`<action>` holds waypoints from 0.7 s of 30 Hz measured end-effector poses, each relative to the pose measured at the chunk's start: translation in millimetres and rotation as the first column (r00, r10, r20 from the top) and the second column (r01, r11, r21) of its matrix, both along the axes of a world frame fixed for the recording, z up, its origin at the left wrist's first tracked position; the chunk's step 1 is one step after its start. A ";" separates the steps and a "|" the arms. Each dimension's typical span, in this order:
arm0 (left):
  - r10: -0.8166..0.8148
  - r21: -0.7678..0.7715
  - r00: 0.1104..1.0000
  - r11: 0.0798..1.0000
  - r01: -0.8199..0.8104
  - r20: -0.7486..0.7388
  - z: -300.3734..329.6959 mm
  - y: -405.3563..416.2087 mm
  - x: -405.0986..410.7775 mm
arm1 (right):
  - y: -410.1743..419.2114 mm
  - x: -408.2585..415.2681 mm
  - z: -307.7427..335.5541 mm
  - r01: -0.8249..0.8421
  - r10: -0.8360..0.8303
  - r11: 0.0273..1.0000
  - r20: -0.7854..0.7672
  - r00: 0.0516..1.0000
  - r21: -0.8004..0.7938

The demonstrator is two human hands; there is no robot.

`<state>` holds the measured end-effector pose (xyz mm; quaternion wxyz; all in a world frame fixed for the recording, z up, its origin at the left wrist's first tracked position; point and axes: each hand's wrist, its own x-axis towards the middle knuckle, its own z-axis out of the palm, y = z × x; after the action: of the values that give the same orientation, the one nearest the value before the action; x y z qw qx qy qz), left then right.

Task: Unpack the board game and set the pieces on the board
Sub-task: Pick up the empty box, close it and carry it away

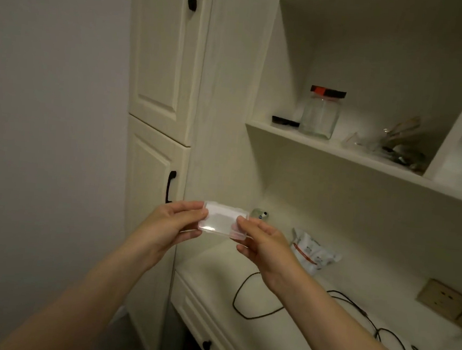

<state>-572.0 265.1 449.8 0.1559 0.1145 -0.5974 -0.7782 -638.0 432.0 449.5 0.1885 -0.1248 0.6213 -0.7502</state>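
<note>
1. Cream cabinet unit (162, 86) at left, open shelf (336, 152) at upper right, desk top (308, 333) below at lower right; all beyond or under the hands, none in contact with them.
2. On the desk top: black cable (244, 311) looped near the front edge, white pouch (312, 253) further back. On the shelf: glass jar (320, 115).
3. Held in the air above the desk's left end, between both hands: small clear plastic case (222, 219), flat face toward the camera, long axis running left to right, slightly lower at the right end.
4. Left hand (173, 225): fingers curled round the case's left short end, thumb on the near face.
5. Right hand (263, 245): fingers curled round the right short end, pinching at its lower corner.
6. Equally near, one end each; neither favoured.
7. Probably at the opening step: no board in view, contents too faint to make out. Prying apart likely turns on which long edge carries the hinge; cannot tell from here.
</note>
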 end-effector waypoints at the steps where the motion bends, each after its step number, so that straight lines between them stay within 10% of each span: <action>1: 0.000 0.001 1.000 1.000 0.000 0.005 -2.7 1.4 -6.7 | 0.9 -8.3 -1.8 0.002 -0.002 1.000 0.003 1.000 0.003; 21: 0.189 0.010 0.908 0.978 -0.208 0.374 -146.3 -55.7 -180.3 | -81.1 -198.6 -143.3 0.099 -0.136 0.969 0.151 0.979 0.226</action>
<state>-752.3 209.4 303.4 0.1155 0.3235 -0.5817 -0.7373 -836.6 351.0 306.2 0.2071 -0.0036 0.6883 -0.6953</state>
